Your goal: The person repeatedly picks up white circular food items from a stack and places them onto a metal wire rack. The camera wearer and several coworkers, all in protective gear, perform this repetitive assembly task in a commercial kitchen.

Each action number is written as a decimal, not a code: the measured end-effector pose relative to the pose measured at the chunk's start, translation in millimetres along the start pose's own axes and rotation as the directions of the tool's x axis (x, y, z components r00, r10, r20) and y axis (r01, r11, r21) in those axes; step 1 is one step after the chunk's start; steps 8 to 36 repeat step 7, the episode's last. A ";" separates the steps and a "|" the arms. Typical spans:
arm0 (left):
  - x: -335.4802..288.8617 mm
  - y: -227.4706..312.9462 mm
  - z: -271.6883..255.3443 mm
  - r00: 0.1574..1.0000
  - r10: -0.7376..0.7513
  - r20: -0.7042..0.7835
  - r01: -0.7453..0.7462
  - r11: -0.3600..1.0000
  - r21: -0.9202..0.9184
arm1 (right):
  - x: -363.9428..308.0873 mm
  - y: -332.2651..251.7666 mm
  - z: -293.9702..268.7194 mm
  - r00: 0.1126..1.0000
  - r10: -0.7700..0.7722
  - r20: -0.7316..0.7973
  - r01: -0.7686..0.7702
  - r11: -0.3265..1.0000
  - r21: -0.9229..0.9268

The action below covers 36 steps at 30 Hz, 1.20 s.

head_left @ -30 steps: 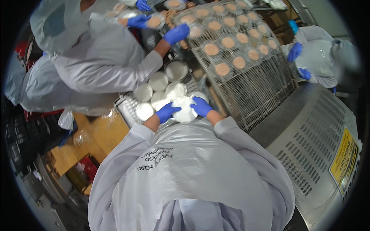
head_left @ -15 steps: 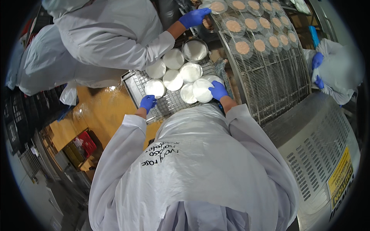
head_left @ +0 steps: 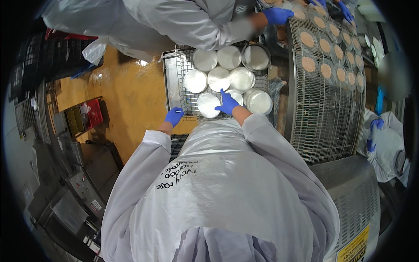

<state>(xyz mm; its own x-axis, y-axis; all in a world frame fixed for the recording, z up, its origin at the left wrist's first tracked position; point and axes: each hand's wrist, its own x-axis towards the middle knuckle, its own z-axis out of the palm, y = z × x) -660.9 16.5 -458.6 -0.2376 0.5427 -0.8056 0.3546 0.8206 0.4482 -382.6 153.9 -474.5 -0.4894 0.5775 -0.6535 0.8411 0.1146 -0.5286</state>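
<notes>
A wire rack [head_left: 185, 94] in front of me bears several round, flat white discs [head_left: 218, 78], some in stacks. My right hand [head_left: 228, 102], in a blue glove, lies over the rack's near side with its fingers spread. Its thumb is at the right edge of a white disc [head_left: 208, 105], and it partly covers another disc [head_left: 235, 96] behind it. My left hand [head_left: 174, 116], also blue-gloved, is closed at the rack's near left corner. A small pale bit shows at its fingertips; what it grips is unclear.
Right of the rack slopes a wire-mesh conveyor [head_left: 321, 118] carrying round pinkish patties [head_left: 325, 46] on clear round sheets. A co-worker's gloved hand [head_left: 278, 16] touches its far left edge. Another person [head_left: 384, 139] stands beyond it. A red crate [head_left: 94, 114] stands at left on the orange floor.
My right hand has moved left across the rack, and the disc it held at the right now lies at the near left. My left hand stays by the corner. The view has turned.
</notes>
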 end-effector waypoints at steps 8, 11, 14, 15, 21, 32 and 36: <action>-57.4 -87.9 -9.5 0.969 0.167 -0.180 -0.105 0.944 0.312 | -60.5 -8.3 -27.0 0.982 -0.187 -0.004 0.178 0.940 -0.291; -57.4 -87.9 -9.5 0.969 0.167 -0.180 -0.105 0.944 0.312 | -60.5 -8.3 -27.0 0.982 -0.187 -0.004 0.178 0.940 -0.291; -57.4 -87.9 -9.5 0.969 0.167 -0.180 -0.105 0.944 0.312 | -60.5 -8.3 -27.0 0.982 -0.187 -0.004 0.178 0.940 -0.291; -57.4 -87.9 -9.5 0.969 0.167 -0.180 -0.105 0.944 0.312 | -60.5 -8.3 -27.0 0.982 -0.187 -0.004 0.178 0.940 -0.291; -57.4 -87.9 -9.5 0.969 0.167 -0.180 -0.105 0.944 0.312 | -60.5 -8.3 -27.0 0.982 -0.187 -0.004 0.178 0.940 -0.291; -57.4 -87.9 -9.5 0.969 0.167 -0.180 -0.105 0.944 0.312 | -60.5 -8.3 -27.0 0.982 -0.187 -0.004 0.178 0.940 -0.291; -57.4 -87.9 -9.5 0.969 0.167 -0.180 -0.105 0.944 0.312 | -60.5 -8.3 -27.0 0.982 -0.187 -0.004 0.178 0.940 -0.291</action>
